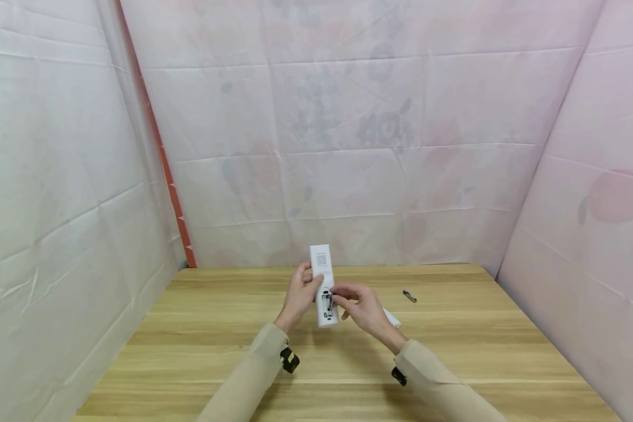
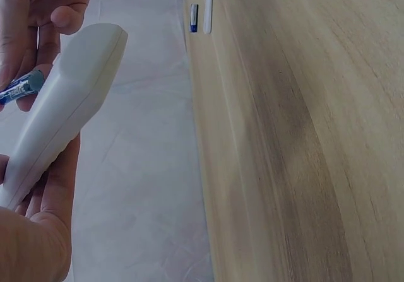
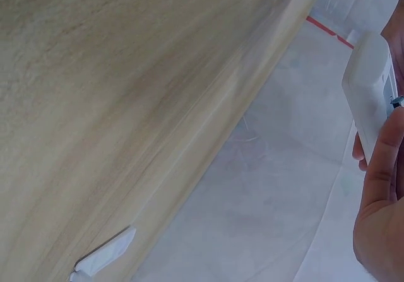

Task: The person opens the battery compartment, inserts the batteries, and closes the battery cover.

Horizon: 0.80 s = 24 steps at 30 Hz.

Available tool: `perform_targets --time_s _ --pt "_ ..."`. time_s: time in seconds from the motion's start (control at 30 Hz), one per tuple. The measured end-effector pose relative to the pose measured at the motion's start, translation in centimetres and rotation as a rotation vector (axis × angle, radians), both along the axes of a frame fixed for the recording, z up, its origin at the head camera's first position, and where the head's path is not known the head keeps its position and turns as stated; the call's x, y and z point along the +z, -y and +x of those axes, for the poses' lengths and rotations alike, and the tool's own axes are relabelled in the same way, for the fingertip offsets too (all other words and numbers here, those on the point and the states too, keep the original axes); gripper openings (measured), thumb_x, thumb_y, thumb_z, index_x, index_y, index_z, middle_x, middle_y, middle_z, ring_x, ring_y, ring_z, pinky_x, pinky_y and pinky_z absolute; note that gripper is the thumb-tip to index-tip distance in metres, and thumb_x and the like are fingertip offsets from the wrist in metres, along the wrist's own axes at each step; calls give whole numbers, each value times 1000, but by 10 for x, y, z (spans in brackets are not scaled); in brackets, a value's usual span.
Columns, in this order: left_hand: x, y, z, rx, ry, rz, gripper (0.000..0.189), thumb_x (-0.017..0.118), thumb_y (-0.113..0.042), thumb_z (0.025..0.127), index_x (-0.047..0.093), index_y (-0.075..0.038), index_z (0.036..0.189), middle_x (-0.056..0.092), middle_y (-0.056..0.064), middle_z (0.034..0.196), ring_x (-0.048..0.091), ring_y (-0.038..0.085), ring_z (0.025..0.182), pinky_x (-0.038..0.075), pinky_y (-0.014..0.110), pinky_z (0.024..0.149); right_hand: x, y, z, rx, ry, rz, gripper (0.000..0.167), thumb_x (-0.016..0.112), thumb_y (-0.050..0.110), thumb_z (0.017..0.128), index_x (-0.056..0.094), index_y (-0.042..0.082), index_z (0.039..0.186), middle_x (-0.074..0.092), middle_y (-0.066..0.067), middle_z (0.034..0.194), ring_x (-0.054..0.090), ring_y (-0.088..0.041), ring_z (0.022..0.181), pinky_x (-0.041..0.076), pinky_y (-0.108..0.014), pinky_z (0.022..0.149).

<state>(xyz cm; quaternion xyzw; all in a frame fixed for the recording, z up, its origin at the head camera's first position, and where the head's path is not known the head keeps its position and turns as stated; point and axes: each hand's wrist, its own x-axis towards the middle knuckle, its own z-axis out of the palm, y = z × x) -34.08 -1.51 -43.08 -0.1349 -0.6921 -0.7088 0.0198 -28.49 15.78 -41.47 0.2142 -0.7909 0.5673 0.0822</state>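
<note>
A white remote control [image 1: 322, 275] is gripped by my left hand [image 1: 298, 295], its back turned up so that a printed code and an uncovered battery compartment show. My right hand [image 1: 366, 309] pinches a blue battery [image 2: 23, 88] at that compartment. In the head view the battery is mostly covered by the fingers, and I cannot tell whether it touches the contacts. From the right wrist, the remote [image 3: 367, 86] appears side-on with the right fingers against it. The left fingers wrap its underside in the left wrist view.
Another battery [image 1: 409, 296] lies on the wooden table [image 1: 216, 363], right of the hands. A white flat piece, apparently the battery cover [image 1: 392, 318], lies partly behind the right wrist. White cloth walls [image 1: 348, 176] rise behind the table and on both sides.
</note>
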Motion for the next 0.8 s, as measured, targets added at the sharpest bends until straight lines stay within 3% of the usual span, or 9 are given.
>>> perform_targets --time_s 0.1,0.17,0.5,0.63,0.8 --pt "1 0 -1 5 -4 -5 42 58 -17 98 45 -5 137 68 25 112 69 18 81 58 30 62 -9 -1 -8 -14 -8 9 19 68 5 91 70 -1 109 73 -20 104 69 -29 86 58 -40 55" --pt "1 -1 -1 7 -11 -8 42 58 -17 98 46 -5 136 68 26 112 69 18 80 58 30 62 -7 0 -7 -22 -9 17 18 68 5 91 71 0 107 73 -19 103 68 -26 85 59 -41 57" --pt "1 -2 -1 -4 -25 0 40 58 -17 98 46 -4 134 69 25 109 69 17 81 58 30 61 17 5 12 3 9 34 17 67 0 90 68 -7 106 71 -24 102 67 -38 85 59 -47 59" --pt "0 0 -1 -3 -23 -1 42 59 -17 98 46 -5 136 69 25 111 69 19 84 58 30 62 4 7 3 -28 -11 44 17 69 2 89 70 -4 104 72 -22 100 67 -35 84 58 -45 56" --pt "0 2 1 1 -14 4 45 59 -17 98 44 -5 139 68 25 113 69 19 86 58 30 63 -11 8 -9 -60 -35 84 15 73 9 88 73 6 102 74 -14 98 68 -22 79 58 -42 54"
